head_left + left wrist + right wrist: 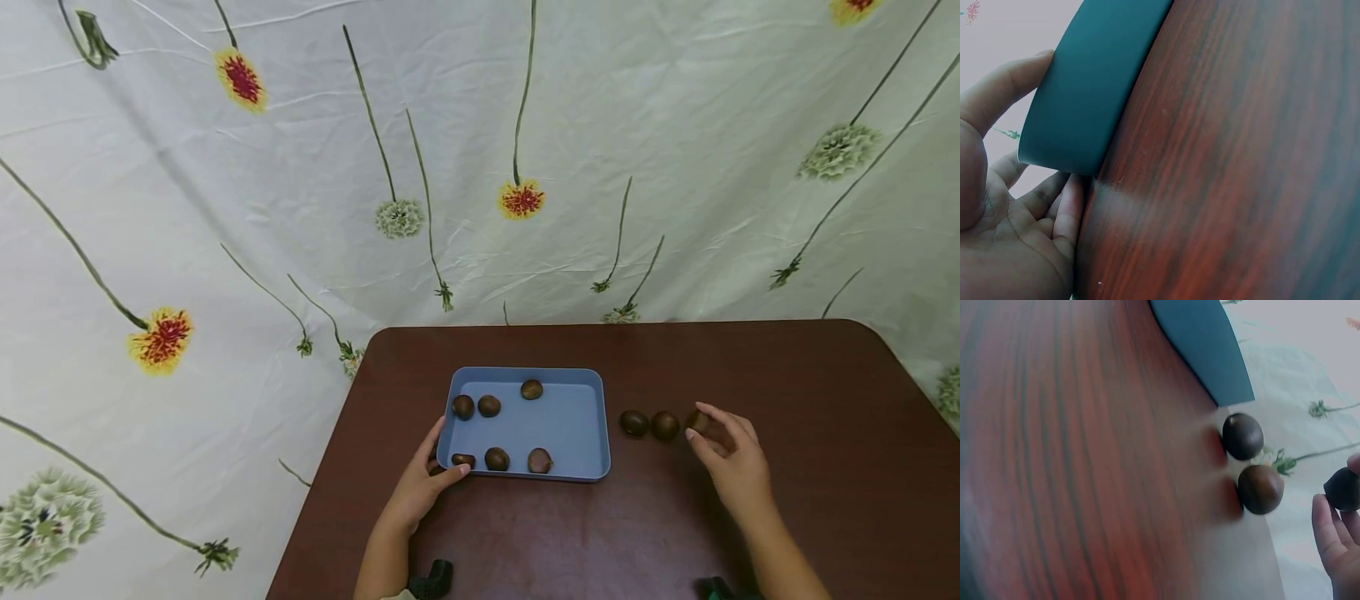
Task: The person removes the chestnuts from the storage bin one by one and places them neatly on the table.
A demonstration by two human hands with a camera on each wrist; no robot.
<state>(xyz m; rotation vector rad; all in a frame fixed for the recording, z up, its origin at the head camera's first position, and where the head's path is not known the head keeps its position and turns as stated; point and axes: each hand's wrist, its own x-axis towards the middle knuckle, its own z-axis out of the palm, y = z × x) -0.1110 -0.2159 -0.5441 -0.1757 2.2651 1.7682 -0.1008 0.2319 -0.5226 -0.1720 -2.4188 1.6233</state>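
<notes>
At the near left corner of the blue tray [570, 425], my left hand [422, 487] grips the rim, thumb on the front edge and fingers round the side. In the left wrist view the tray's outer wall [1094, 87] is between thumb and fingers. Inside the tray lie several brown chestnuts [497, 458], in a back and a front group. To the tray's right, my right hand [731, 458] pinches a chestnut [1342, 489] between thumb and fingers, held above the table in the right wrist view. Two more chestnuts [664, 426] sit side by side between tray and right hand.
The dark reddish-brown table [525, 533] has rounded back corners. Behind it hangs a white cloth [465, 150] printed with flowers, which also fills the left side. A dark strap piece [431, 579] shows at the left wrist.
</notes>
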